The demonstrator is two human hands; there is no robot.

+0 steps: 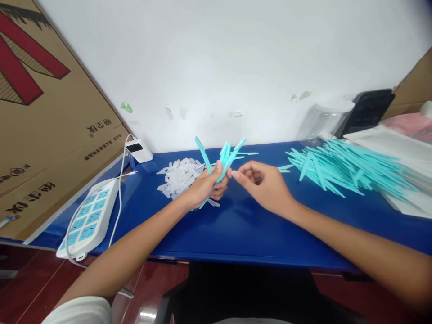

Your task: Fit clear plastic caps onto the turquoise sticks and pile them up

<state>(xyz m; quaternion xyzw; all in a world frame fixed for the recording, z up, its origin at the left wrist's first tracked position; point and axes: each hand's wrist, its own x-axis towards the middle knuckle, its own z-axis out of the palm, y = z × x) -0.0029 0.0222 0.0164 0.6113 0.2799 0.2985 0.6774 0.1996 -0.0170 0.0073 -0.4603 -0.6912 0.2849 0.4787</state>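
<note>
Turquoise sticks [232, 156] | left hand [204, 186]: grip closed around several | right hand [266, 185]: just beside, grip unclear

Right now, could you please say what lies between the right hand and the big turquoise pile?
In the head view, at least one turquoise piece lies on the blue table between the right hand and the pile.

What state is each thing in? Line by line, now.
Left hand: closed around turquoise sticks.
Turquoise sticks: gripped, splayed.
Right hand: curled, beside the left hand.
Stick pile: loose, uneven.
Whitish plastic pieces: heaped loosely.
Power strip: nothing visibly plugged in.
White device: screen dark.
Cable: one end free.
</note>
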